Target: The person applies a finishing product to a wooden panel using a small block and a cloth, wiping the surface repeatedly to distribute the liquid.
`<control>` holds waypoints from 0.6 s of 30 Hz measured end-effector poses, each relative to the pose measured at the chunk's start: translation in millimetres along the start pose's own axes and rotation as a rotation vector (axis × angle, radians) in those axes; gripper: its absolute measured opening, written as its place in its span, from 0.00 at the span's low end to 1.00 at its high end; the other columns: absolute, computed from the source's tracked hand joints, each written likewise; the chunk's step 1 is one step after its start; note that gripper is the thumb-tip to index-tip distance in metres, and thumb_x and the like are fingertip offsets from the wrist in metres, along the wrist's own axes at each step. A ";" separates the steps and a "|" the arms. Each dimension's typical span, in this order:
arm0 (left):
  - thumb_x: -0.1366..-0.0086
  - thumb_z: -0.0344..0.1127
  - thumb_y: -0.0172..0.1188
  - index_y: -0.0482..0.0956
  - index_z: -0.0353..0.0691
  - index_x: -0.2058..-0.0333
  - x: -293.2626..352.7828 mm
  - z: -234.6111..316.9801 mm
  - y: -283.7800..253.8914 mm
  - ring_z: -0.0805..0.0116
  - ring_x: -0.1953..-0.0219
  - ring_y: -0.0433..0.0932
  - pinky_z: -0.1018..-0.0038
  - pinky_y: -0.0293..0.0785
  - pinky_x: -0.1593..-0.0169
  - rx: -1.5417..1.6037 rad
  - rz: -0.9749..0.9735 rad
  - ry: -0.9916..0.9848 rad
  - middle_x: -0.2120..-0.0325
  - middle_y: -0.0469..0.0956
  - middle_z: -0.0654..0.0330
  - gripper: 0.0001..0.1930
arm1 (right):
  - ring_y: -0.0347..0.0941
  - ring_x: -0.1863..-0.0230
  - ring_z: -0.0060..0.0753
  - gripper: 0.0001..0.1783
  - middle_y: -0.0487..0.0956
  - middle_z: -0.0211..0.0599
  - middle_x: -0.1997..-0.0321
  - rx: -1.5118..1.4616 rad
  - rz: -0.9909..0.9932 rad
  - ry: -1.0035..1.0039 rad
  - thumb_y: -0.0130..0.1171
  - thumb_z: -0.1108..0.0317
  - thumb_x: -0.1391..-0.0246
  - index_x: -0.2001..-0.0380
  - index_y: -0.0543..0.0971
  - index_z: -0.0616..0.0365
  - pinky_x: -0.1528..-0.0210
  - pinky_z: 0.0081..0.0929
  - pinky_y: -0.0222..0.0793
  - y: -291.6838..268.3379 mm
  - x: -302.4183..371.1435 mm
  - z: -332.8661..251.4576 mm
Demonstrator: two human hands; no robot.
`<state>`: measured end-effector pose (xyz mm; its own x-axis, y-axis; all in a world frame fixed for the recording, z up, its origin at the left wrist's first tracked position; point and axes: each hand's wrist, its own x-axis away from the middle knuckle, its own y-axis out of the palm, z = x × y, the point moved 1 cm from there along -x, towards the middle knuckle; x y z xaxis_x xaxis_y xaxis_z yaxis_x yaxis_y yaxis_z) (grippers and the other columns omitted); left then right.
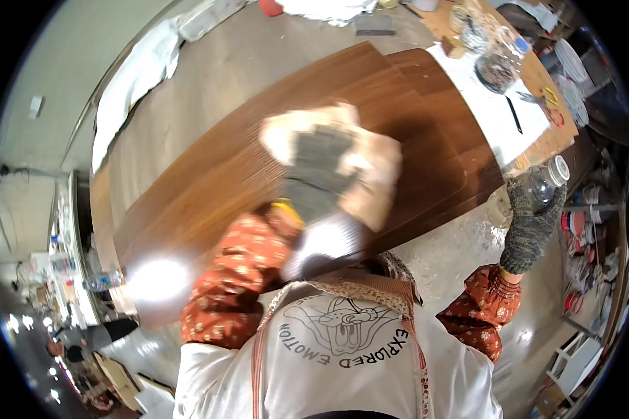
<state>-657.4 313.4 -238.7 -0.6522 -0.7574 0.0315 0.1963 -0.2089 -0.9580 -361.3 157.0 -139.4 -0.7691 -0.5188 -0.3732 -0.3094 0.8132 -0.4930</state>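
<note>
My left hand (318, 171), in a dark grey glove, is closed on a crumpled beige cloth (376, 178); both are smeared by motion. The cloth lies against a glossy dark brown wood-grain panel (210, 171) that spans the table in front of me. A second brown panel (472, 140) shows at its right side. Off the panel's right edge, my right hand (528, 234), also gloved, is wrapped round a clear plastic bottle (540, 186) with a white cap, tilted up to the right. The glove hides the bottle's middle.
White paper (461, 77) at the far right bears a black pen (514, 115). Scissors (552, 115) and a large clear jar (497, 70) are close by. White sheeting (136, 84) hangs over the table's far left edge. Another person (94, 336) is at the lower left.
</note>
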 end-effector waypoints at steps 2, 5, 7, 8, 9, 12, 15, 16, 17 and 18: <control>0.41 0.57 0.49 0.58 0.45 0.39 -24.1 62.0 9.0 0.49 0.35 0.49 0.46 0.42 0.35 -0.155 0.224 0.358 0.36 0.51 0.54 0.35 | 0.65 0.44 0.37 0.44 0.69 0.43 0.43 0.006 -0.016 0.054 0.72 0.67 0.61 0.40 0.61 0.60 0.41 0.32 0.60 3.1 2.5 5.6; 0.42 0.56 0.51 0.60 0.45 0.39 -69.0 89.5 40.5 0.46 0.34 0.47 0.45 0.38 0.35 -0.071 0.161 0.534 0.37 0.54 0.50 0.36 | 0.67 0.44 0.37 0.44 0.70 0.44 0.44 0.075 0.000 0.050 0.71 0.64 0.60 0.40 0.61 0.60 0.42 0.33 0.62 -2.7 5.9 21.1; 0.44 0.58 0.52 0.61 0.44 0.40 -101.0 76.1 33.9 0.48 0.38 0.55 0.47 0.47 0.38 -0.158 0.262 0.552 0.41 0.60 0.51 0.37 | 0.69 0.46 0.37 0.43 0.72 0.44 0.47 0.072 -0.036 0.084 0.70 0.62 0.59 0.40 0.62 0.60 0.44 0.34 0.63 -3.7 4.6 20.7; 0.46 0.59 0.52 0.62 0.42 0.41 -118.6 67.3 29.3 0.49 0.43 0.63 0.50 0.56 0.41 -0.232 0.364 0.555 0.45 0.65 0.51 0.38 | 0.69 0.46 0.37 0.43 0.72 0.44 0.47 0.068 -0.024 0.080 0.70 0.62 0.59 0.40 0.62 0.60 0.44 0.34 0.63 -2.7 5.2 22.6; 0.39 0.57 0.44 0.55 0.42 0.38 -132.5 49.7 28.3 0.50 0.37 0.48 0.48 0.41 0.37 -0.129 0.198 0.398 0.39 0.52 0.52 0.36 | 0.70 0.47 0.38 0.43 0.73 0.44 0.48 0.104 -0.040 0.085 0.70 0.62 0.59 0.41 0.62 0.60 0.45 0.34 0.64 -5.9 5.1 24.1; 0.33 0.54 0.37 0.52 0.44 0.36 -146.6 -42.4 2.5 0.48 0.32 0.39 0.46 0.31 0.35 0.003 0.186 0.171 0.34 0.44 0.51 0.31 | 0.72 0.50 0.38 0.41 0.75 0.44 0.51 0.109 -0.047 0.071 0.71 0.63 0.60 0.42 0.64 0.60 0.47 0.34 0.66 -4.1 0.8 17.8; 0.34 0.52 0.43 0.62 0.46 0.42 -82.4 -132.3 -47.0 0.47 0.41 0.57 0.49 0.52 0.40 -0.199 0.267 -0.174 0.41 0.57 0.48 0.25 | 0.73 0.52 0.39 0.41 0.76 0.44 0.52 0.042 -0.174 0.044 0.71 0.67 0.61 0.43 0.64 0.61 0.49 0.33 0.68 14.1 0.3 -4.9; 0.34 0.54 0.42 0.63 0.46 0.43 -57.8 -160.9 -67.1 0.47 0.40 0.57 0.55 0.52 0.39 -0.039 0.227 -0.420 0.42 0.59 0.47 0.26 | 0.73 0.53 0.40 0.40 0.76 0.45 0.53 0.071 -0.220 -0.116 0.71 0.67 0.61 0.44 0.65 0.61 0.50 0.33 0.69 27.5 -13.2 -6.4; 0.34 0.56 0.40 0.62 0.44 0.41 -26.3 -190.1 -67.3 0.48 0.39 0.57 0.58 0.50 0.37 -0.069 0.254 -0.559 0.42 0.60 0.46 0.29 | 0.72 0.51 0.41 0.38 0.75 0.45 0.51 0.027 -0.251 -0.178 0.70 0.68 0.61 0.45 0.65 0.61 0.48 0.34 0.67 40.2 -27.8 -9.5; 0.34 0.55 0.40 0.60 0.42 0.41 1.1 -206.3 -70.2 0.48 0.37 0.55 0.57 0.48 0.36 -0.207 0.155 -0.638 0.39 0.58 0.47 0.30 | 0.70 0.49 0.41 0.37 0.73 0.45 0.49 -0.024 -0.286 -0.240 0.70 0.68 0.60 0.45 0.65 0.61 0.46 0.34 0.66 57.2 -46.3 -14.1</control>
<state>-822.9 454.9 -230.2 -0.0568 -0.9983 -0.0095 0.0675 0.0057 -0.9977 -351.2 231.3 -139.2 -0.4973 -0.7707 -0.3984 -0.5078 0.6309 -0.5866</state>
